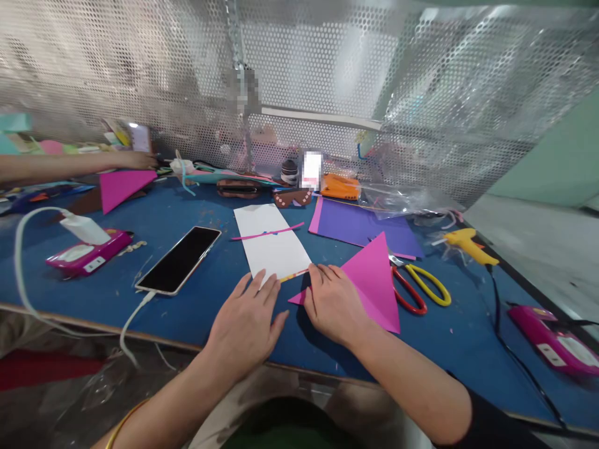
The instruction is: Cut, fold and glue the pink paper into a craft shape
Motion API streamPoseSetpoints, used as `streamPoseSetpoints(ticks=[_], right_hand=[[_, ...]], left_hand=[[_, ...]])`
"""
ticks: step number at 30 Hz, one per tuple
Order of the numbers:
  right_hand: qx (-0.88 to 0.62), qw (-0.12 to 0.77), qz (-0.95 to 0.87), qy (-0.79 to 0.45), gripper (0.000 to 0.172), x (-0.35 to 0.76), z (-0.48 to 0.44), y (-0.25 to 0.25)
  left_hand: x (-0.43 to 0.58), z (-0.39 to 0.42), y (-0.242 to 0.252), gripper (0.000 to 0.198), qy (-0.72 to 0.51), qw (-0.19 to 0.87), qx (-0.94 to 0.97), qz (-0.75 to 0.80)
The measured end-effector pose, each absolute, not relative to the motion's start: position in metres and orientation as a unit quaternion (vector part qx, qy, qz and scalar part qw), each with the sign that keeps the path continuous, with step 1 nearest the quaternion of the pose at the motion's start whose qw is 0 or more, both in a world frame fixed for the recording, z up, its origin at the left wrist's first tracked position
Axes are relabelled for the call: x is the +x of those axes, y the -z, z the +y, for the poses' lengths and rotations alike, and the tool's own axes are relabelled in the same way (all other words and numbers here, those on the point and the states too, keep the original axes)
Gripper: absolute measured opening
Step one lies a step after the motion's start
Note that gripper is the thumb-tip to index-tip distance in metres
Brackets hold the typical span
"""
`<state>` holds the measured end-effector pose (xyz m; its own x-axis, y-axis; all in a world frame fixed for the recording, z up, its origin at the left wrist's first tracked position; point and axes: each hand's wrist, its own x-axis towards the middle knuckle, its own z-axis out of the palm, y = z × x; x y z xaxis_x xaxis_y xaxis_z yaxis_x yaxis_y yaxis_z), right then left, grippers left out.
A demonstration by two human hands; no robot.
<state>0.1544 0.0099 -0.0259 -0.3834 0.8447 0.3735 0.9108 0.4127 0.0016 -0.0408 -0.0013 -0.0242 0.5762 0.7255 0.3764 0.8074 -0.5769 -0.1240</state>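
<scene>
My left hand lies flat on the blue table, fingers stretched out, its fingertips touching the near edge of a white paper sheet. My right hand rests with fingers flat on a pink paper triangle, pressing its left part down. A thin pink strip lies across the white sheet. Red and yellow scissors lie just right of the triangle.
A phone on a white cable lies left of the sheet, with a pink device farther left. Purple paper, a yellow glue gun and another pink device are to the right. Another person's arm reaches along the back left by a second pink triangle.
</scene>
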Motion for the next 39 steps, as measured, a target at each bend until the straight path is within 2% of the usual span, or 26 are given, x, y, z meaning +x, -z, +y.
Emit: streamPoseSetpoints(ticks=[8, 11, 14, 17, 22, 25, 30, 39], right_hand=[[-0.532, 0.194, -0.821, 0.077, 0.038, 0.155, 0.01, 0.022], [-0.534, 0.212, -0.817, 0.05, 0.037, 0.157, 0.01, 0.02], [-0.54, 0.237, -0.807, 0.028, 0.035, 0.158, 0.011, 0.021], [-0.554, 0.269, -0.788, 0.013, 0.032, 0.163, 0.015, 0.025], [-0.571, 0.324, -0.754, 0.015, 0.041, 0.171, 0.018, 0.025], [-0.5, 0.306, -0.81, 0.006, 0.039, 0.165, 0.013, 0.021], [-0.402, 0.222, -0.888, 0.0, 0.041, 0.152, 0.005, 0.02], [-0.536, 0.187, -0.819, 0.086, 0.038, 0.158, 0.012, 0.024]], left_hand=[[-0.074, -0.024, 0.026, 0.058, 0.163, 0.192, -0.855, -0.454], [-0.067, -0.025, 0.023, 0.053, 0.193, 0.188, -0.841, -0.47], [-0.053, -0.019, 0.023, 0.049, 0.198, 0.156, -0.861, -0.442], [-0.043, -0.011, 0.027, 0.054, 0.165, 0.108, -0.883, -0.427], [-0.042, -0.009, 0.032, 0.061, 0.141, 0.064, -0.886, -0.436], [-0.043, -0.01, 0.033, 0.061, 0.148, 0.056, -0.887, -0.434], [-0.044, -0.01, 0.035, 0.06, 0.161, 0.05, -0.885, -0.433], [-0.047, -0.007, 0.036, 0.061, 0.163, 0.051, -0.89, -0.423]])
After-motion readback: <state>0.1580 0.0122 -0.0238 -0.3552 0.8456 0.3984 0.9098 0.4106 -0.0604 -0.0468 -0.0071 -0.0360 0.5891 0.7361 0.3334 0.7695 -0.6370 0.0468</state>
